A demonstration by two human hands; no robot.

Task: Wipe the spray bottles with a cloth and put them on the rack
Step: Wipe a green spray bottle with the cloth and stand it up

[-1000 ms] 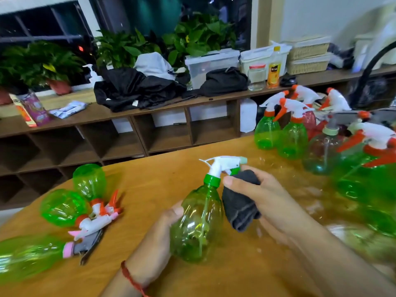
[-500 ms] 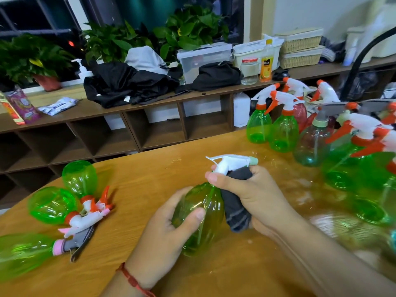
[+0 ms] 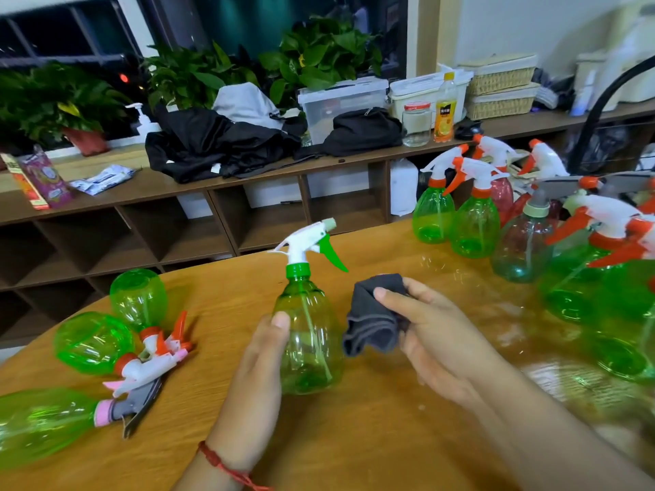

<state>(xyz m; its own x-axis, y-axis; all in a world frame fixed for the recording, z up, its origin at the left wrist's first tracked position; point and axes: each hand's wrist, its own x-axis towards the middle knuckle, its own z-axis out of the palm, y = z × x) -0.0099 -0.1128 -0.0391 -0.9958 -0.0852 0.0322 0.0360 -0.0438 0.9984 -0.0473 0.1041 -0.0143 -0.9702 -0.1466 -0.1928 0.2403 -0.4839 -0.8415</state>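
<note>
**Progress**
- Three green spray bottles (image 3: 92, 343): lying on their sides at the left of the wooden table (image 3: 354, 448), heads bunched together. Whether they have been wiped cannot be told.
- Green spray bottle with white head (image 3: 308, 334): upright at the table's middle. The left hand (image 3: 262, 363) is curled round its body, thumb on the front.
- Dark grey cloth (image 3: 375, 313): bunched and pinched in the fingers of the right hand (image 3: 436, 334). It sits just beside the bottle, not pressed to it.
- Cluster of standing spray bottles (image 3: 475, 221): at the right, mostly orange-and-white heads.
- Judgement: wiping is in hand on one bottle. No bottle is seen on a rack, and no rack is surely identified, so most of the task is left.

**Writing**
- Purple packet (image 3: 46, 175): on the shelf top at far left, printed but unreadable.
- Orange drink bottle (image 3: 444, 115): dark label, characters too small to read.
- Spray bottles: no labels visible.
</note>
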